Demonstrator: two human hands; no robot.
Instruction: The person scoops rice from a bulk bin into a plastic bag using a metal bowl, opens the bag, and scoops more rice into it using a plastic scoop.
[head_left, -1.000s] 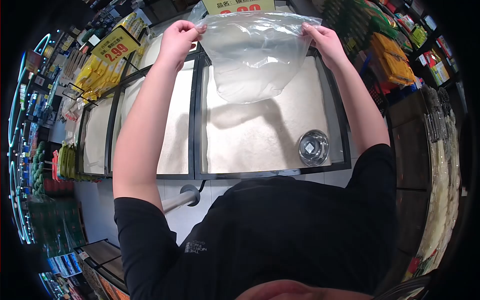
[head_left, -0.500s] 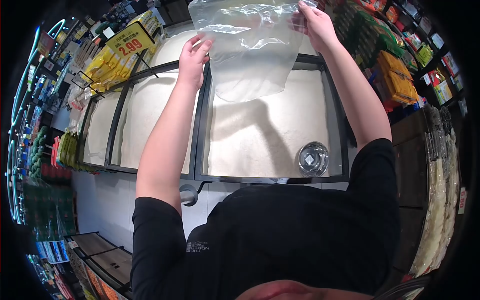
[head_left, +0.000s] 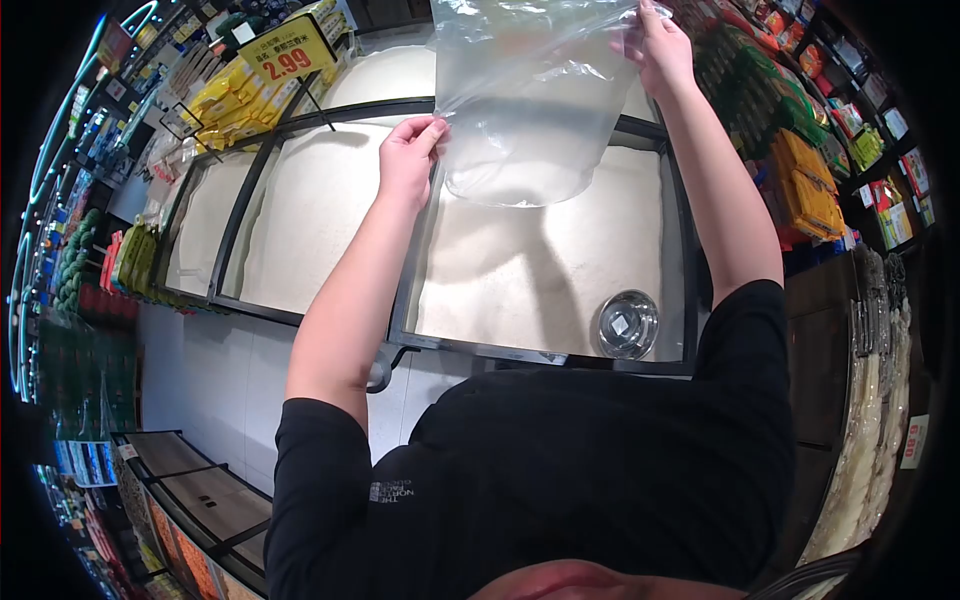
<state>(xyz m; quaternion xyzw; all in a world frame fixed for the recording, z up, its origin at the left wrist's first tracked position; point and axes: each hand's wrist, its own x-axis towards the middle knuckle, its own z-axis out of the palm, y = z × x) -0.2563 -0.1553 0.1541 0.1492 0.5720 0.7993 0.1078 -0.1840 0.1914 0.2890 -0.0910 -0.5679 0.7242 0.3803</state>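
Observation:
A clear plastic bag (head_left: 530,130) hangs stretched between my two hands, above a framed bin of white rice (head_left: 480,290). My left hand (head_left: 408,160) pinches the bag's left edge between thumb and fingers. Higher up on the right, my right hand (head_left: 660,48) grips the bag's upper right corner. The bag's rounded bottom hangs over the rice, and its top runs out of view. A clear round bowl (head_left: 628,325) with a small white label rests on the rice in the near right corner of the bin.
More rice bins (head_left: 330,210) with black frames adjoin on the left. A yellow price sign (head_left: 287,50) reading 2.99 stands behind them, near yellow bags (head_left: 235,100). Orange packs (head_left: 805,185) are stacked at right. A dark cabinet (head_left: 815,350) stands beside me on the right.
My left hand has gone from open fingers beside the bag to a pinch on its left edge, pulling a taut fold across it. The view has shifted slightly.

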